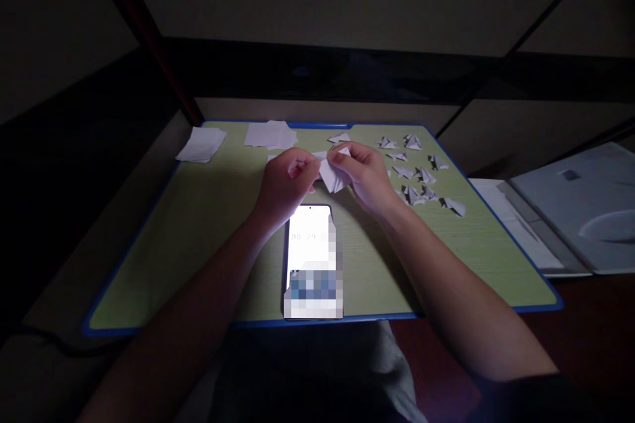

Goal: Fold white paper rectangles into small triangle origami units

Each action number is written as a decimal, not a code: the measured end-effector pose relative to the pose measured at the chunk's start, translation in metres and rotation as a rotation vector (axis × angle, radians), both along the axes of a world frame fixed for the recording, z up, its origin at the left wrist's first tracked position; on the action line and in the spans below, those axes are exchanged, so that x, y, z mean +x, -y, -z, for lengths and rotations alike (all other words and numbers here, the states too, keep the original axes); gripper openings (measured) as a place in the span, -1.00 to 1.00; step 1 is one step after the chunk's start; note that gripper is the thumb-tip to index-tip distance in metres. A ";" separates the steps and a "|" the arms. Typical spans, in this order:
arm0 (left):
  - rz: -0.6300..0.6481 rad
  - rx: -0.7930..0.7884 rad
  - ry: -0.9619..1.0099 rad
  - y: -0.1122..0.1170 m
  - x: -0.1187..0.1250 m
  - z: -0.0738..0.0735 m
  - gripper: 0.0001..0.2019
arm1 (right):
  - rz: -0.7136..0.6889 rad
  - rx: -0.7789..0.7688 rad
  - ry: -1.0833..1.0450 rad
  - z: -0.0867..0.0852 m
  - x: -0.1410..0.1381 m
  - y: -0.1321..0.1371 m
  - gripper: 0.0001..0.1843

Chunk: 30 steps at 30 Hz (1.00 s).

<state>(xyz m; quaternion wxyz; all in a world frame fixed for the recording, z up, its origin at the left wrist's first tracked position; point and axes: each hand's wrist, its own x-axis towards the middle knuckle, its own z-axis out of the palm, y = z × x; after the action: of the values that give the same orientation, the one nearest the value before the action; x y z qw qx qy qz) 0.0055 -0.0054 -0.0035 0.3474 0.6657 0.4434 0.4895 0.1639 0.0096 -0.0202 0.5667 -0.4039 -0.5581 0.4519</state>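
Both hands meet over the middle of a green lap table with a blue rim (198, 225). My left hand (286, 184) and my right hand (364, 175) pinch the same small piece of white paper (331, 175), partly folded, held just above the tabletop. Fingers of both hands are closed on its edges. Right below the hands a lit phone (310, 258) lies flat on the table, screen up. To the right of my right hand lie several small folded white paper pieces (419, 175).
Two stacks of flat white paper sheets (202, 144) (270, 134) lie at the table's far left and far middle. A grey laptop-like case (580, 211) rests off the table's right side. The surroundings are dark, with a wall behind.
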 end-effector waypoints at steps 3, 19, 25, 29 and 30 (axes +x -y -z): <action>-0.007 0.014 -0.012 0.000 0.000 0.000 -0.91 | -0.033 -0.003 -0.007 0.000 0.000 0.001 -0.82; 0.039 0.019 0.039 0.001 0.001 -0.001 -0.93 | -0.042 -0.032 -0.068 -0.001 -0.003 0.002 -0.82; 0.030 0.011 0.044 0.000 0.001 0.000 -0.95 | -0.042 -0.028 -0.053 -0.001 -0.004 0.002 -0.83; 0.020 0.017 0.040 0.000 0.001 0.000 -0.93 | -0.059 -0.049 -0.084 -0.001 -0.004 0.002 -0.83; 0.018 0.021 0.036 0.000 0.001 0.000 -0.93 | -0.064 -0.054 -0.085 0.000 -0.004 0.001 -0.83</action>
<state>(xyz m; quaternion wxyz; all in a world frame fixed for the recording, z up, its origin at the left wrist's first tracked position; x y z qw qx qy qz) 0.0067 -0.0054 -0.0033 0.3526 0.6646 0.4257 0.5027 0.1604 0.0081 -0.0198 0.5639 -0.3814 -0.5337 0.5016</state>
